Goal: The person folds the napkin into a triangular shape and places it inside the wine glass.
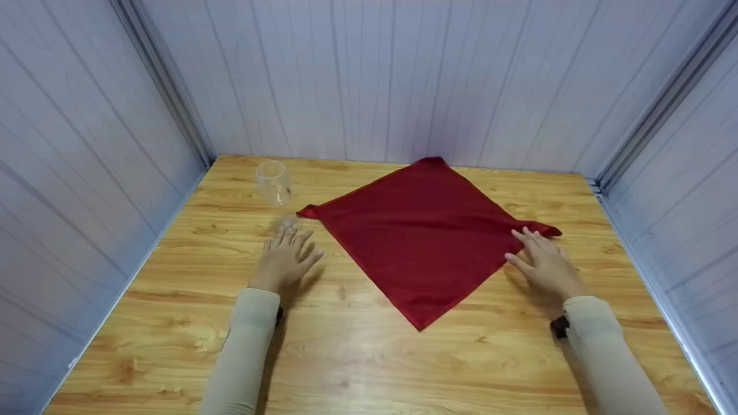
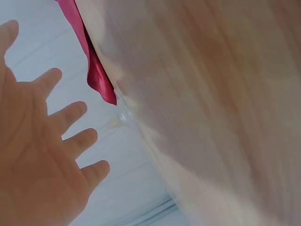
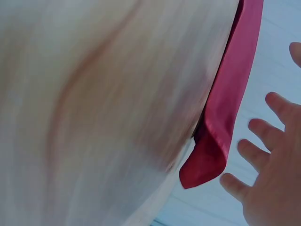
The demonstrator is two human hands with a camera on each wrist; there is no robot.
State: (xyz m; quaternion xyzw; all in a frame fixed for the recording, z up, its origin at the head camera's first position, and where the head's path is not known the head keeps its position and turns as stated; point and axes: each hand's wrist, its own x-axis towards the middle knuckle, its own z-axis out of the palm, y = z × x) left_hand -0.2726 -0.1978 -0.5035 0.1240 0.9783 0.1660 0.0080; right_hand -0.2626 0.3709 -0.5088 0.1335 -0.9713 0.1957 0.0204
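A red cloth (image 1: pixel 415 236) lies spread in a diamond on the wooden table, its left, right and far corners folded or curled. My right hand (image 1: pixel 545 262), fingers spread, overlaps the cloth's right corner in the head view. The right wrist view shows that curled corner (image 3: pixel 207 165) beside my fingertips, with nothing gripped. To the left of the cloth is a clear drinking glass (image 1: pixel 274 183); a small clear round part (image 1: pixel 287 223) shows below it, at the fingertips of my left hand (image 1: pixel 282 259). That hand is spread palm down and holds nothing.
The wood-grain table (image 1: pixel 357 369) runs back to a pale panelled wall (image 1: pixel 369 80). More panelled walls stand at left (image 1: pixel 75 144) and right (image 1: pixel 680 190). The cloth's far corner is close to the back wall.
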